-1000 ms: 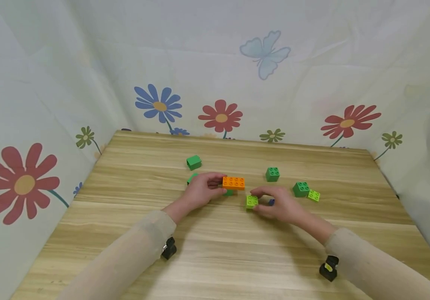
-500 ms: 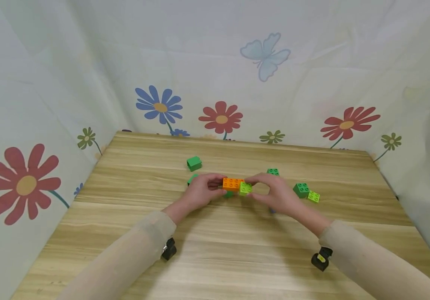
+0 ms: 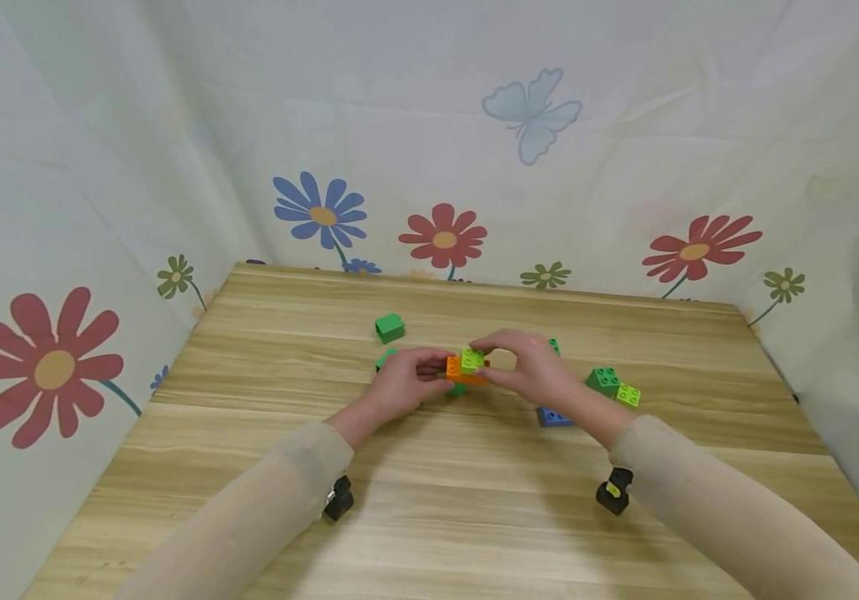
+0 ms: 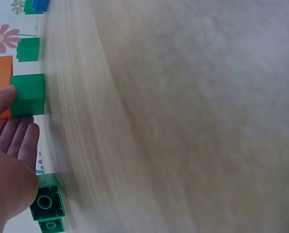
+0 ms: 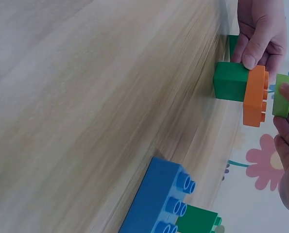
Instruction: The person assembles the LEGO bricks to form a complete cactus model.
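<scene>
A long orange building brick [image 3: 453, 367] sits on top of a green brick [image 5: 230, 81] that stands on the table. My left hand [image 3: 399, 383] pinches the left end of the orange brick, its thumb near the seam between the two. Over the orange brick, my right hand [image 3: 537, 372] pinches a small lime-green brick [image 3: 471, 360] between thumb and fingers. In the right wrist view a narrow gap parts the lime brick [image 5: 281, 96] from the orange studs. The left wrist view also has the orange brick [image 4: 4, 73] on the green one [image 4: 28, 94].
A blue brick [image 3: 555, 417] lies under the right forearm. Right of it are a green brick [image 3: 604, 380] and another lime brick [image 3: 628, 395]. One green brick [image 3: 389, 327] lies farther back on the left; another [image 3: 386, 359] is partly behind the left hand. A flowered cloth hangs behind the table.
My right hand has carried the lime brick left and away from me, from beside the orange brick to over it. The blue brick has come into view. My left hand has stayed in place.
</scene>
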The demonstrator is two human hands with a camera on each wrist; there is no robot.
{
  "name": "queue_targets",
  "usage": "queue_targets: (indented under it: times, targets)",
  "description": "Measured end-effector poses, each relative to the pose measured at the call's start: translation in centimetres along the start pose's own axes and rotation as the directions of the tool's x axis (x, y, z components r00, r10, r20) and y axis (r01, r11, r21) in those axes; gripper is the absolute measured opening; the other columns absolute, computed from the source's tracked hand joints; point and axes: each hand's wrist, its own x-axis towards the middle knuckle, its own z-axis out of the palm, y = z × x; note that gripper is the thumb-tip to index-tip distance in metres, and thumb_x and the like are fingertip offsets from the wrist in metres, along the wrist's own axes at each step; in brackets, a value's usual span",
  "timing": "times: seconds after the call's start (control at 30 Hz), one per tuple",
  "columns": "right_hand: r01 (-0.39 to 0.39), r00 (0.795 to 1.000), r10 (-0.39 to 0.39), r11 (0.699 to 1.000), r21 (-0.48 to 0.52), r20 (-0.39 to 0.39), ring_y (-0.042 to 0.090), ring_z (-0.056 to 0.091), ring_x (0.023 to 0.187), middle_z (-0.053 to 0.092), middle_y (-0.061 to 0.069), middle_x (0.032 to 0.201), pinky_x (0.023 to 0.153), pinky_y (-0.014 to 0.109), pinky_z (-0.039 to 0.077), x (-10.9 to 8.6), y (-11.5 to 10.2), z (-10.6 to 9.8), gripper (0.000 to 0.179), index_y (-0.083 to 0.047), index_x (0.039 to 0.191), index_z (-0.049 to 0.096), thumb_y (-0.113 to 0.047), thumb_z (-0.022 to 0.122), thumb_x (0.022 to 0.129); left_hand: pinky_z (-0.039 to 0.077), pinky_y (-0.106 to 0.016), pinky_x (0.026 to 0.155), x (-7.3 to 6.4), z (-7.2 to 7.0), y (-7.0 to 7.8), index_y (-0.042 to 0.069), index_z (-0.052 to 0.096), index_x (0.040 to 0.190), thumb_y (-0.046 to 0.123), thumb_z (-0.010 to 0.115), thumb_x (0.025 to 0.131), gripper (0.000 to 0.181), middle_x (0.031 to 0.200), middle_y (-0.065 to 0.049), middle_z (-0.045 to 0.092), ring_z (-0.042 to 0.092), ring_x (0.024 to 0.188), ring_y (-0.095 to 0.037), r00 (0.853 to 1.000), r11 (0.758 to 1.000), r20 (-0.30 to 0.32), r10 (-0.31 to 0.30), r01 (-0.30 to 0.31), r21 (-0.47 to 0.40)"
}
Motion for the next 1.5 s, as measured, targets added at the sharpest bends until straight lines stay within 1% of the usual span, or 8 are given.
queue_targets:
  times: [0.13,0.3,0.47,0.7,1.0,1.27,1.4,1.5]
  targets:
    - [0.016,1.0,-0.016,1.0,0.007,0.002,0.027,0.074,0.11,0.078,0.009,0.122,0.098,0.053,0.061,0.4,0.2,0.4,0.036,-0.006,0.127,0.077,-0.012,0.086,0.093,0.059,-0.037,0.103,0.1,0.1,-0.2,0.004,0.069,0.139,0.008,0.08,0.097,0.043,0.134,-0.013,0.073,0.072,0.122,-0.027,1.0,1.0,-0.003,0.004,-0.004,-0.005]
    - [0.026,1.0,-0.026,1.0,0.008,0.011,0.026,0.074,0.111,0.078,0.008,0.122,0.097,0.051,0.062,0.8,0.6,0.9,0.035,-0.007,0.126,0.077,-0.013,0.086,0.092,0.06,-0.038,0.104,0.1,0.1,-0.2,0.002,0.069,0.138,0.008,0.079,0.098,0.042,0.133,-0.015,0.073,0.072,0.122,-0.029,1.0,1.0,-0.001,0.018,-0.018,-0.016]
    - [0.029,0.999,-0.029,1.0,-0.003,0.015,0.027,0.073,0.114,0.078,0.007,0.122,0.099,0.048,0.061,1.1,0.7,1.3,0.035,-0.007,0.125,0.078,-0.012,0.087,0.092,0.06,-0.04,0.104,0.1,0.2,-0.2,0.001,0.069,0.138,0.008,0.079,0.098,0.041,0.133,-0.016,0.073,0.072,0.122,-0.03,1.0,1.0,0.008,0.014,-0.014,-0.018]
    - [0.062,0.998,-0.062,0.998,-0.001,-0.002,0.028,0.074,0.112,0.078,0.008,0.12,0.098,0.05,0.062,1.2,0.9,1.7,0.033,-0.007,0.123,0.079,-0.01,0.086,0.092,0.06,-0.038,0.102,0.2,0.2,-0.2,0.002,0.07,0.136,0.009,0.08,0.098,0.041,0.132,-0.014,0.073,0.072,0.12,-0.028,1.0,1.0,0.002,0.015,-0.015,0.001]
    - [0.053,0.998,-0.053,0.999,0.008,0.019,0.027,0.073,0.11,0.078,0.008,0.12,0.095,0.05,0.063,1.3,0.9,1.4,0.033,-0.008,0.124,0.079,-0.009,0.086,0.091,0.06,-0.038,0.103,0.3,0.0,0.0,0.003,0.07,0.137,0.01,0.079,0.098,0.041,0.133,-0.014,0.073,0.072,0.121,-0.028,1.0,1.0,0.016,0.005,-0.005,0.015]
    - [0.068,0.997,-0.067,0.998,-0.018,0.031,0.027,0.073,0.112,0.077,0.008,0.12,0.095,0.044,0.063,1.3,0.9,1.4,0.033,-0.008,0.124,0.08,-0.011,0.086,0.092,0.059,-0.037,0.104,0.3,0.0,0.2,0.003,0.069,0.138,0.011,0.079,0.098,0.042,0.134,-0.012,0.073,0.072,0.122,-0.027,1.0,1.0,0.029,-0.001,0.001,0.022]
    - [0.066,0.998,-0.066,0.998,-0.008,0.022,0.026,0.073,0.11,0.077,0.008,0.119,0.096,0.044,0.063,1.3,0.8,1.6,0.033,-0.007,0.124,0.08,-0.01,0.086,0.092,0.059,-0.037,0.104,0.2,-0.1,0.2,0.004,0.069,0.138,0.012,0.08,0.098,0.042,0.134,-0.011,0.073,0.072,0.122,-0.026,1.0,1.0,0.03,-0.01,0.01,0.012]
    - [0.051,0.998,-0.051,0.999,-0.008,0.02,0.024,0.073,0.109,0.077,0.007,0.118,0.096,0.041,0.063,1.3,0.6,1.8,0.034,-0.008,0.125,0.08,-0.01,0.087,0.091,0.059,-0.038,0.104,0.1,-0.2,0.2,0.005,0.07,0.138,0.013,0.08,0.098,0.042,0.134,-0.011,0.073,0.072,0.121,-0.025,1.0,1.0,0.025,-0.018,0.018,0.012]
